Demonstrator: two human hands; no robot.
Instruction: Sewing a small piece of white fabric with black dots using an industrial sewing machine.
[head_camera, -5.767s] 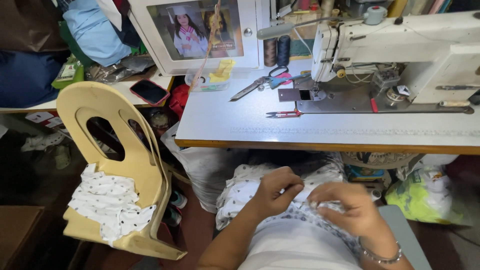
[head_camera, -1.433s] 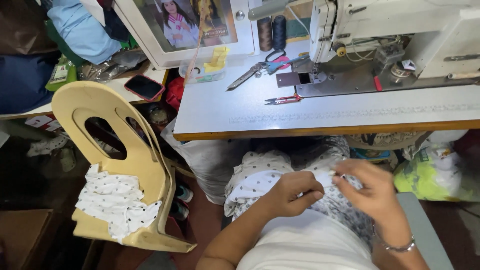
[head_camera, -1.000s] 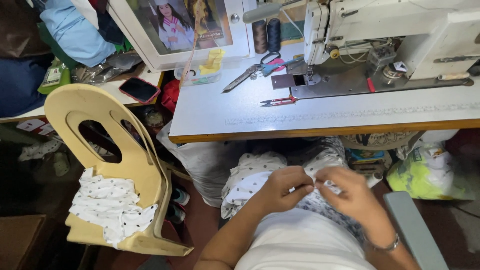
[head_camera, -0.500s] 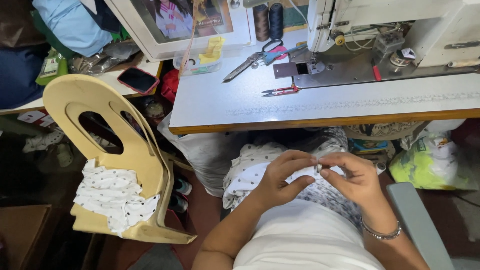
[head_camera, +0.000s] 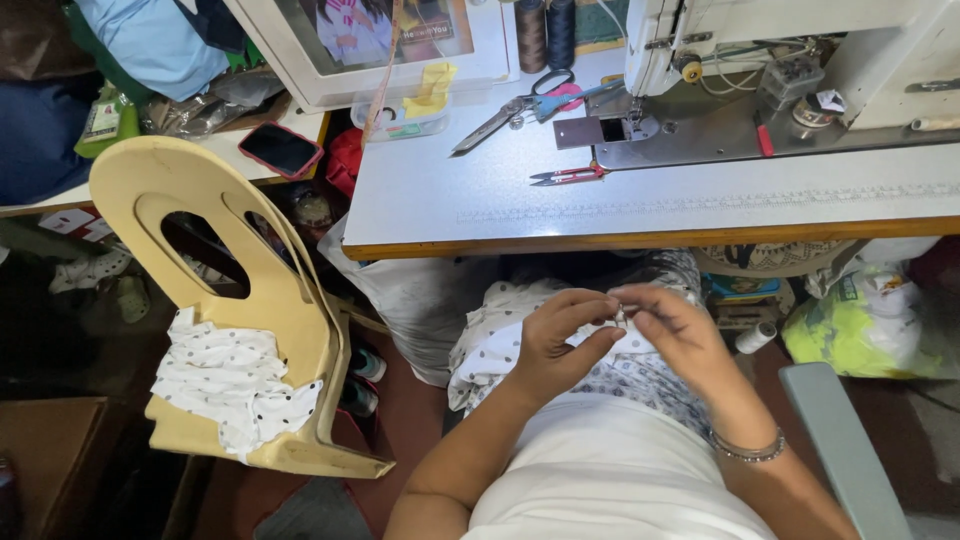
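Seen from above, a seated person's two hands meet over the lap, fingertips together. The left hand (head_camera: 555, 340) and the right hand (head_camera: 675, 335) pinch a small piece of white polka-dot fabric (head_camera: 500, 345) between them, at a spot where something tiny and pale sits; what it is cannot be told. The rest of that fabric is bunched on the lap, just below the table edge. A thin bracelet (head_camera: 745, 450) circles the right wrist. Ahead of the hands stands a pale grey sewing table (head_camera: 460, 200) with a wooden front edge. On it rest small red thread snips (head_camera: 565, 176), large scissors (head_camera: 510, 108) with pink and blue handles, a clear plastic box (head_camera: 405, 120) with a yellow slip on top, two dark thread spools (head_camera: 545, 30), and a white sewing machine (head_camera: 800, 60) at the right. A white-framed picture (head_camera: 380, 40) leans at the back. To the left, a beige plastic chair (head_camera: 215, 300) holds more dotted cloth (head_camera: 230, 375) on its seat. Behind it, a phone in a red case (head_camera: 280, 148) lies on a side table. Under the sewing table, at the right, sit a yellow-green plastic bag (head_camera: 870, 320) and a white spool (head_camera: 755, 337).
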